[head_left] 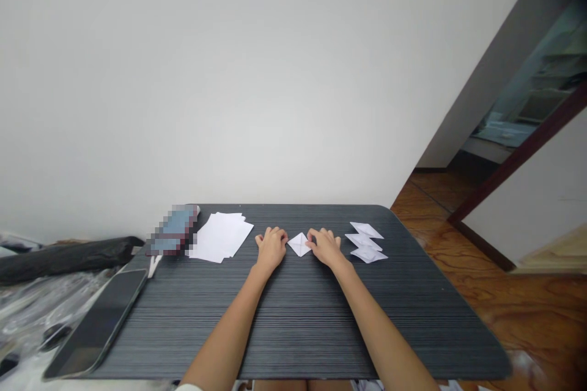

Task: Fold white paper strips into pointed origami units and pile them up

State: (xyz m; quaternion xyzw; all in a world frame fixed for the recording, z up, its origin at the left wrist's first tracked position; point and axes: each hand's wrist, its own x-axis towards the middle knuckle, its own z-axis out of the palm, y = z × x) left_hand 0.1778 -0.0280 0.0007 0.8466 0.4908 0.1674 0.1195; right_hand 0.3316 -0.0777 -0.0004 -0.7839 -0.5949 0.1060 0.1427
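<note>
One folded paper point(299, 245) lies on the dark tabletop point(298, 324) between both hands, its right corner pinched by the right hand point(324, 247). The left hand point(272, 247), loosely curled, is at the left corner; whether it grips, I cannot tell. Three folded pieces point(367, 243) lie rightward, white sheets point(221, 236) leftward.

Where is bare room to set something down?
The table is bare between the forearms, left of the left forearm below the paper sheets, and right of the right forearm below the folded papers. Crowded: around left hand, small paper and right hand.
</note>
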